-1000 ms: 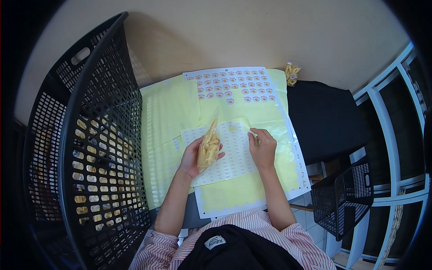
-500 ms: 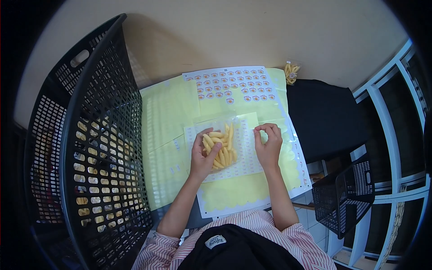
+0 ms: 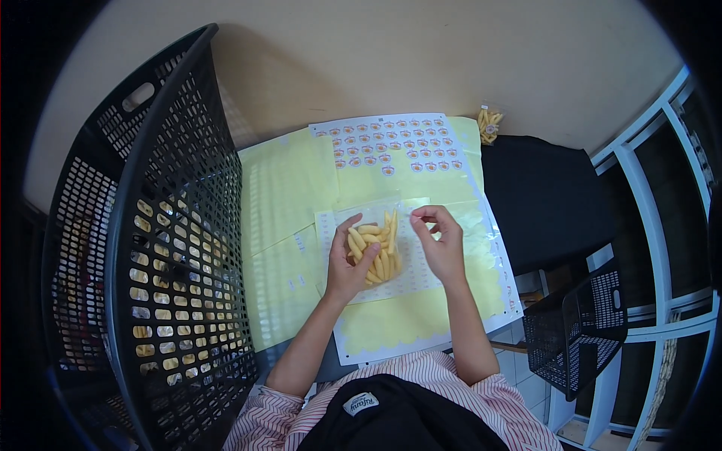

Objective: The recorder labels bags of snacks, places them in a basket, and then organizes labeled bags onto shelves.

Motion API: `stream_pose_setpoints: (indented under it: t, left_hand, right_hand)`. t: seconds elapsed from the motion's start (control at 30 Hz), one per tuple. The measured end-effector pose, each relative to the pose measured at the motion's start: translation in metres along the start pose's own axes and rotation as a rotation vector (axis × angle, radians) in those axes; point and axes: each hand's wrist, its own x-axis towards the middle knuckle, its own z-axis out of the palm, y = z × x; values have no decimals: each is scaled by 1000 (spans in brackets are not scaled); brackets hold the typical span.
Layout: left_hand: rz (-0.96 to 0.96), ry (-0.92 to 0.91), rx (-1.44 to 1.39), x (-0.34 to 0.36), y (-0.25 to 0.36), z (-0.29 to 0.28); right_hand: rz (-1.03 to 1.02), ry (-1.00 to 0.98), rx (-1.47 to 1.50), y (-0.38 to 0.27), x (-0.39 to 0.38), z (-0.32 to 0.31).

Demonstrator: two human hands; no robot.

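Observation:
My left hand point(image 3: 344, 264) holds a clear packet of yellow stick snacks point(image 3: 377, 252) flat over a white sticker sheet point(image 3: 416, 279). Its thumb lies across the packet's left side. My right hand point(image 3: 442, 244) pinches at the packet's upper right corner with fingertips together, maybe on a small sticker; I cannot tell. Both forearms come up from the lower edge over yellow backing sheets point(image 3: 280, 197).
A tall black mesh basket point(image 3: 162, 248) with many snack packets stands at the left. A sheet of orange round stickers point(image 3: 391, 143) lies at the far side. Another snack packet point(image 3: 489, 124) sits by the wall. A black surface point(image 3: 538, 199) and small black basket point(image 3: 583, 327) are at the right.
The packet, held on edge in my left hand a second ago, now lies flat and face up. My right hand has risen from the sticker sheet to the packet's top corner.

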Motion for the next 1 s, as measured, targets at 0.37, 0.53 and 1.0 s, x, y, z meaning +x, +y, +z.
stream_pose_setpoints:
  t: [0.37,0.53,1.0]
  left_hand:
    - [160,19,98,-6,7,4]
    - [164,-6,91,-9,13,5]
    - [222,-8,106,-9,6,4]
  right_hand:
    - [-97,-161,326,-42,-10,43]
    - [-152,-155,200,-46,-9,42]
    - [-193,-115,126,-51,-12,45]
